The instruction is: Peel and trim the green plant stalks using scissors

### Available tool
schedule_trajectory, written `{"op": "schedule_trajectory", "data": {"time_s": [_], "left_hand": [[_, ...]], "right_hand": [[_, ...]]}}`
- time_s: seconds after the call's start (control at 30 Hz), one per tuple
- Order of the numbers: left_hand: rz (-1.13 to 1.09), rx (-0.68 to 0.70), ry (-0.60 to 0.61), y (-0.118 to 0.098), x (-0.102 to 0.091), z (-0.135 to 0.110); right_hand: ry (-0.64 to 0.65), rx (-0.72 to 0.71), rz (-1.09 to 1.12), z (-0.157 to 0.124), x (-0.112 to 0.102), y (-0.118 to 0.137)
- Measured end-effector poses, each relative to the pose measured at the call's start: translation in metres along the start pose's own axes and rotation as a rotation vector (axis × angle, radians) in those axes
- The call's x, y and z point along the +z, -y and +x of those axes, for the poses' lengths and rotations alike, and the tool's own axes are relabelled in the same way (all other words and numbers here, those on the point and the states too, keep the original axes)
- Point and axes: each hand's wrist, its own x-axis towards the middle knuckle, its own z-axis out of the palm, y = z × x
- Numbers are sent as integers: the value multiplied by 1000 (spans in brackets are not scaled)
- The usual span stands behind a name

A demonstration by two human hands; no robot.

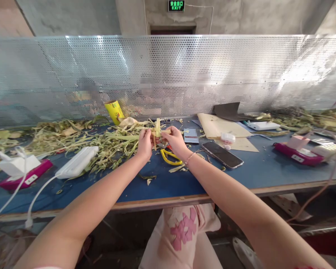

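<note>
Between my two hands, above the blue table, is a small cross of pale dried leaf strips (158,127). My left hand (145,145) pinches its left side between thumb and fingers. On the other side, my right hand (174,141) pinches the right arm of the cross. One strip stands up at the middle, and a thin end hangs below. Just beneath my right hand lies a tool with yellow looped handles (171,157); its working end is hidden. A heap of dried green-yellow plant stalks (112,147) spreads to the left of my left hand.
A phone (222,154), a white earbud case (227,138) and tan paper sheets (221,125) lie to the right. Left are a white power bank (78,162) and a magenta socket block (30,175) with cables. A yellow tube (114,111) stands by the perforated screen (168,74); people sit behind it.
</note>
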Motion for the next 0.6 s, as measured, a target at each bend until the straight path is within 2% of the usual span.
{"op": "schedule_trajectory", "data": {"time_s": [0.2,0.3,0.4,0.5,0.6], "left_hand": [[156,54,67,1,-4,1],[228,51,91,1,-6,3],[270,-18,161,-2,-7,3],[261,-118,220,-5,-6,3],[273,-129,239,-5,-5,3]], "right_hand": [[17,-84,-326,0,-5,8],[50,-45,-456,2,-10,14],[82,-14,-590,4,-13,15],[89,-98,-825,5,-14,13],[116,-149,-975,4,-15,13]]}}
